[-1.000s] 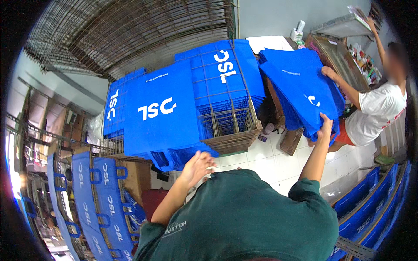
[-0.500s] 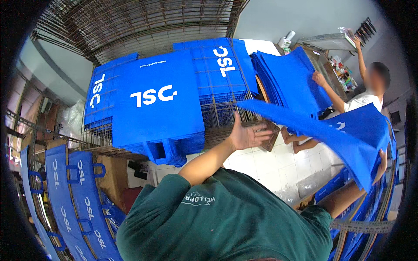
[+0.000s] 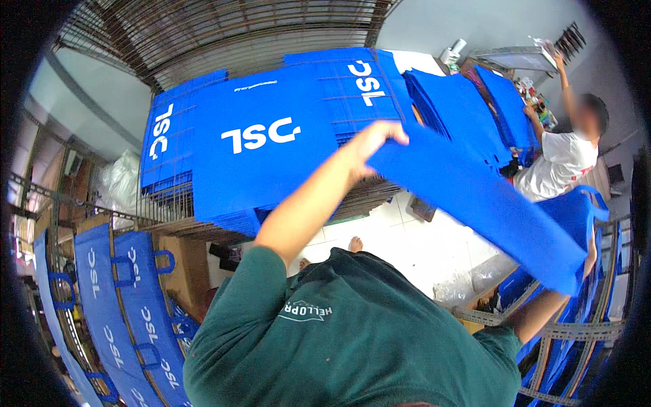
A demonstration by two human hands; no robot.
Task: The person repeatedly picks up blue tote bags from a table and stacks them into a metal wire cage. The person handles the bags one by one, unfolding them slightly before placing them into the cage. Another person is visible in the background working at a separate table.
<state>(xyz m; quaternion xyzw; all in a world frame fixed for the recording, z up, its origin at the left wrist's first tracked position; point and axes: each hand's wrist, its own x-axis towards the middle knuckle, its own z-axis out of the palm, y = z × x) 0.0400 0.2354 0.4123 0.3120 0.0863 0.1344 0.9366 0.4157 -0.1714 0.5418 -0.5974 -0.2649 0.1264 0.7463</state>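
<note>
A blue fabric tote bag (image 3: 468, 197) is stretched slantwise in the air before me. My left hand (image 3: 373, 146) is closed on its far left end, the thumb below the edge and the fingers over it. At the right, my right hand (image 3: 591, 254) grips the other end, mostly hidden behind the fabric. A handle loop (image 3: 597, 203) shows beside it. Beyond my left forearm lies a stack of blue tote bags (image 3: 264, 169) with white print, topped by a flat bag.
A wire rack (image 3: 224, 41) rises behind the stacks. Blue bags hang on a rack (image 3: 102, 298) at my left. A metal rail (image 3: 576, 331) crosses at my lower right. A person in a white shirt (image 3: 566, 159) works at the far right, near more blue sheets (image 3: 461, 108).
My left hand, open and empty before, has moved up and closed on the bag's left end. The bag is now pulled straighter. The co-worker's lower hand has shifted right with a blue sheet.
</note>
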